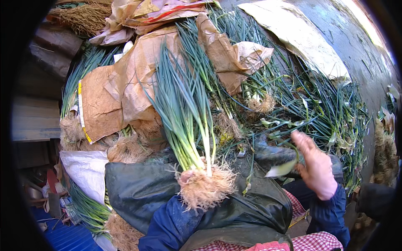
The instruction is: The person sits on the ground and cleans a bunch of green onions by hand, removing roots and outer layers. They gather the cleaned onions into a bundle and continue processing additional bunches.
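Note:
A bunch of long green onions or leeks (pixel 191 125) leans over my lap, leaves pointing away from me, its pale, shaggy roots (pixel 207 185) nearest me. My left sleeve (pixel 176 216) runs in under those roots; my left hand is hidden behind the bunch. To the right, my right hand (pixel 315 166) is raised, blurred, with fingers and thumb apart. Just beside its thumb a loose, pale green peeled leaf (pixel 284 168) hangs in the air; whether it still touches the hand is unclear. A dark rubbery apron (pixel 251 200) covers my lap.
Brown woven sacking (pixel 100 103) partly covers more bunches on the left. Loose green leaves and peelings (pixel 333 119) lie heaped at right, beside a white sheet (pixel 301 37) on wet ground. Another rooted bunch (pixel 122 232) lies lower left, near a blue corrugated surface (pixel 66 233).

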Demonstrator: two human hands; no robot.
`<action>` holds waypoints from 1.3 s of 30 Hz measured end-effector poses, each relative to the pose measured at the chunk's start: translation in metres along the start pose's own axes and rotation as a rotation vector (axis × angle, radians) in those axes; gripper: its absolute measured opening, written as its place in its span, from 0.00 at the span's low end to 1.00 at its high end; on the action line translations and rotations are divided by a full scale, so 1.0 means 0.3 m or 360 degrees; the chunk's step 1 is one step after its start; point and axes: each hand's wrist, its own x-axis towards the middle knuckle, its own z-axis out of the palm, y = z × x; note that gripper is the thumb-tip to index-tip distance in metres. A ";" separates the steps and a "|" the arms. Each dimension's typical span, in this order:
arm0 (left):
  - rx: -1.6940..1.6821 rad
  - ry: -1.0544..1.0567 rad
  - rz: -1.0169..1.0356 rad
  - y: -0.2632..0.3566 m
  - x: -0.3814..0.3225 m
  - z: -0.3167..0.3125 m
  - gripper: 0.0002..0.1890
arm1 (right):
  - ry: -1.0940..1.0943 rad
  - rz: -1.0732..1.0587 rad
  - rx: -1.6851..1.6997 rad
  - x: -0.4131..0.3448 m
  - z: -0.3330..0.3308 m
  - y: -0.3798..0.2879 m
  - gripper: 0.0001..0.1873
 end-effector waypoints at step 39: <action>0.0082 0.0130 0.0054 -0.072 -0.054 -0.018 0.43 | -0.0063 -0.0535 0.0572 0.109 0.482 -0.247 0.12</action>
